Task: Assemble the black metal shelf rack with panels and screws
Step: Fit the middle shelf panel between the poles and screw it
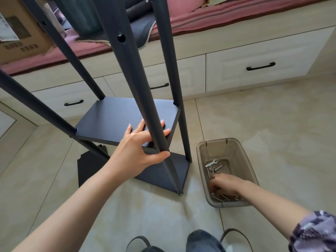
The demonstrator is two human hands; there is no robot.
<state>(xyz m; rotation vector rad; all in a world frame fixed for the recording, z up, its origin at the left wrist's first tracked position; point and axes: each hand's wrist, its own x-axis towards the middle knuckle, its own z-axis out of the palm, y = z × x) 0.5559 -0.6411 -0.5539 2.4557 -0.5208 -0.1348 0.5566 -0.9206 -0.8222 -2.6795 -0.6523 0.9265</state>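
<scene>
The rack (127,115) stands on the floor just left of the bin (227,171). The left hand (141,148) has its grip curled round the near post (145,99), steadying the second panel (116,119). The right hand (227,184) digs among screws (218,168) in the bin; its grip I cannot tell. Hold the panel level at the post's hole until a screw bites.

A cardboard box (21,33) at upper left carries the only lettering in view: a row of dark printed characters along its lower front face, seen upside down and too blurred to read. A white paper label (7,28) stuck to the same box shows fine print that is likewise illegible. No brand, number or sign can be made out anywhere else in the scene.
</scene>
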